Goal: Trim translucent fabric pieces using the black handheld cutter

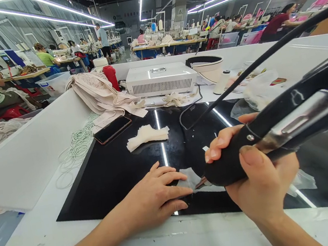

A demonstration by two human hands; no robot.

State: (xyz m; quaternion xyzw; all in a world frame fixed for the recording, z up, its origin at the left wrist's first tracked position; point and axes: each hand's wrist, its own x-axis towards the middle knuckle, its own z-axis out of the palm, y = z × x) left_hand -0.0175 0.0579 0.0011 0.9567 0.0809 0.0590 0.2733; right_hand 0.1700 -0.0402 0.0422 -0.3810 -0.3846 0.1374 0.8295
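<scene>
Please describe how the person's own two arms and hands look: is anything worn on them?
Both forearms are bare; no sleeves reach into view. The left hand and right hand wear no gloves, and no rings, watch or bracelet show. The fingernails are short and unpainted.

Bright ceiling light strips [76, 21], glare streaks on black mat [113, 175], wide-angle edge bending

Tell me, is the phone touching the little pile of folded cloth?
Apart. The head view shows bare black mat between the phone and the folded cloth pile.
</scene>
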